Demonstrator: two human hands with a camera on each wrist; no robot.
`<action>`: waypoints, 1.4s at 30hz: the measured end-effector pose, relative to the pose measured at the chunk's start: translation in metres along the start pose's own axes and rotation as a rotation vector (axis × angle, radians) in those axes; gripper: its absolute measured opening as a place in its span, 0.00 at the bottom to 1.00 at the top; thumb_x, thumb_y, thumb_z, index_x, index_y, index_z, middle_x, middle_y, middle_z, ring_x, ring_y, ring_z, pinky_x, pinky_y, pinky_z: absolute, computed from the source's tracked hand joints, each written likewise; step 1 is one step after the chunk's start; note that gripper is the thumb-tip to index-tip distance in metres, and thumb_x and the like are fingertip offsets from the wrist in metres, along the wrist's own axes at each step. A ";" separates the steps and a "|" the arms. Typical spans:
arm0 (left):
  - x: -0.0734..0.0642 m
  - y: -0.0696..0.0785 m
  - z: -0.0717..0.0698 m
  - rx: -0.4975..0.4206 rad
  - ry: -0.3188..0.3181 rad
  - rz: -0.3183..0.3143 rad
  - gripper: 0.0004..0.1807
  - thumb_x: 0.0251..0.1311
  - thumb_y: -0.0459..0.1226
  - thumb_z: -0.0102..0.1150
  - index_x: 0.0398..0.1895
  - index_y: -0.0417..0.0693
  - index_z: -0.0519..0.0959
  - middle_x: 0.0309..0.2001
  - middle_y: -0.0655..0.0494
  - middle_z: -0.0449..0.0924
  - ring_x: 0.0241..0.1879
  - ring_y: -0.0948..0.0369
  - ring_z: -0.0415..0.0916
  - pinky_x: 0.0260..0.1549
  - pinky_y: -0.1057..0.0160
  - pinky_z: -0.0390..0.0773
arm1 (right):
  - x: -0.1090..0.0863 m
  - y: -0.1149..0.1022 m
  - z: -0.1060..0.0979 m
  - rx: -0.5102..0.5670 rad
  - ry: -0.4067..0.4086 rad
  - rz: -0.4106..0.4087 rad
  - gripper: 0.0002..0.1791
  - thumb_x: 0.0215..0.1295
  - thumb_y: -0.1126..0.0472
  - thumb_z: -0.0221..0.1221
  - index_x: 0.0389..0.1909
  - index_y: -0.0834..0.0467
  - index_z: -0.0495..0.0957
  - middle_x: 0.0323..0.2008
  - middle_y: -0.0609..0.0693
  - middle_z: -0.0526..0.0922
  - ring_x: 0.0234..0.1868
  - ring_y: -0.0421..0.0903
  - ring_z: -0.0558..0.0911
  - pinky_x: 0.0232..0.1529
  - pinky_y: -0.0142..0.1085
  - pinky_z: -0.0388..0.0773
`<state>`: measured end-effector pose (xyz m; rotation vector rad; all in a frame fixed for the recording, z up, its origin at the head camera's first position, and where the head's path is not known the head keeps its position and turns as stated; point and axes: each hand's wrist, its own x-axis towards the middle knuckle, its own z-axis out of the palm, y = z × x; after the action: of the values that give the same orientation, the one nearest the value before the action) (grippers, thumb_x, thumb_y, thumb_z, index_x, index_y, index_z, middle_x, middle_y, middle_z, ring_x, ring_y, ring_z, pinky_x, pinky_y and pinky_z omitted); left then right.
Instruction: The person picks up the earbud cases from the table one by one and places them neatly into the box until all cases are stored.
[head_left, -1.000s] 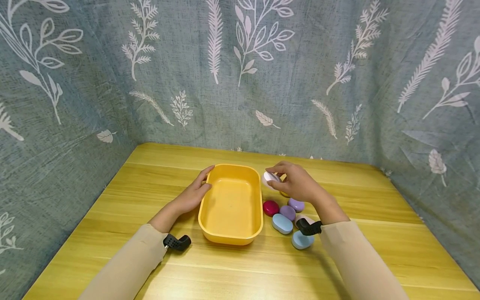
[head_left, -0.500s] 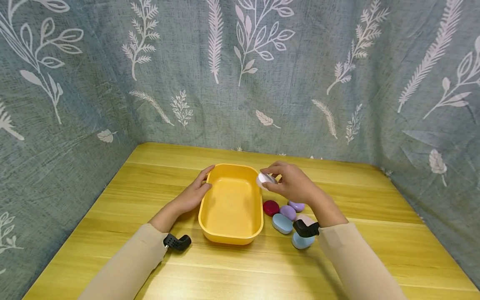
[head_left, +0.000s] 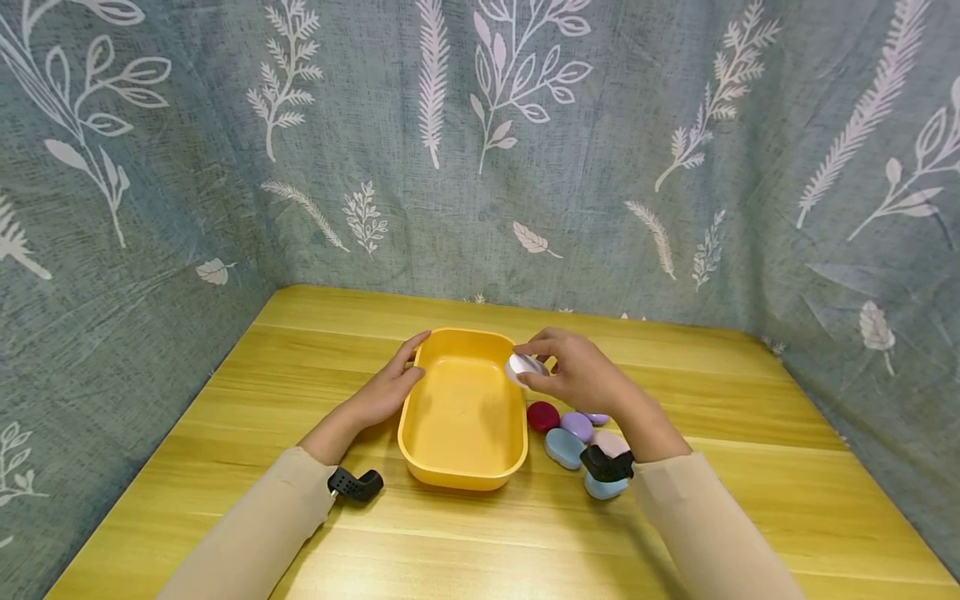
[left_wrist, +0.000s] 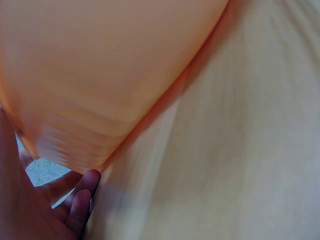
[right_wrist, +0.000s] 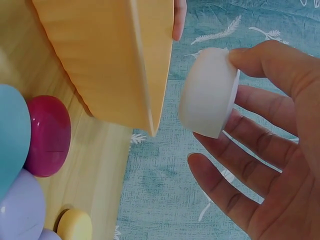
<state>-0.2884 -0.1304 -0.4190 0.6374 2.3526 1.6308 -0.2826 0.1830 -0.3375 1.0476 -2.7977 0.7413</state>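
while left fingers (left_wrist: 78,210) grip the yellow tub (head_left: 459,480), right fingers (right_wrist: 267,106) pinch a white piece (right_wrist: 207,95) at their tips.

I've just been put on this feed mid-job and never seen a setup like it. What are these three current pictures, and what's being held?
No machine here: these are a person's own bare hands. The widest picture is taken from the head, looking forward and down; the other two come from the left and right wrists. The left hand holds the left side of a yellow tub. The right hand pinches a white rounded piece near the tub's right rim. On the wooden table, right of the tub, lie rounded pieces: a red one, blue, purple and pale pink ones, plus a yellow one seen only from the right wrist.
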 end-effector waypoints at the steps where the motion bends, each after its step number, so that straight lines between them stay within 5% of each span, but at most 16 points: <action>1: 0.000 0.000 0.000 -0.001 0.001 0.001 0.32 0.76 0.44 0.35 0.78 0.60 0.40 0.79 0.55 0.33 0.76 0.46 0.44 0.70 0.42 0.53 | 0.000 0.000 0.001 -0.002 -0.002 -0.002 0.17 0.65 0.50 0.62 0.52 0.49 0.82 0.47 0.43 0.82 0.41 0.41 0.79 0.40 0.36 0.78; 22: 0.000 -0.001 0.000 -0.018 -0.008 0.006 0.32 0.76 0.44 0.35 0.78 0.59 0.40 0.79 0.54 0.32 0.75 0.46 0.46 0.70 0.43 0.55 | 0.004 -0.010 0.017 0.057 -0.039 -0.002 0.16 0.64 0.50 0.63 0.51 0.49 0.83 0.45 0.41 0.81 0.41 0.39 0.78 0.44 0.42 0.80; 32: 0.014 -0.030 0.000 0.003 0.006 0.001 0.31 0.77 0.42 0.33 0.77 0.69 0.38 0.78 0.59 0.32 0.74 0.47 0.50 0.67 0.42 0.61 | 0.003 -0.011 0.026 0.061 -0.059 0.027 0.19 0.64 0.49 0.62 0.54 0.49 0.81 0.50 0.42 0.81 0.46 0.39 0.79 0.46 0.43 0.80; 42: 0.016 -0.033 0.002 0.008 0.033 -0.007 0.30 0.77 0.44 0.34 0.75 0.77 0.41 0.77 0.56 0.43 0.71 0.50 0.58 0.62 0.45 0.69 | 0.005 -0.014 0.032 0.023 -0.090 0.021 0.20 0.64 0.50 0.62 0.55 0.50 0.81 0.50 0.42 0.80 0.41 0.38 0.78 0.41 0.35 0.77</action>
<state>-0.3094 -0.1313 -0.4487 0.6074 2.3828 1.6418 -0.2744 0.1563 -0.3594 1.0833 -2.8862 0.7490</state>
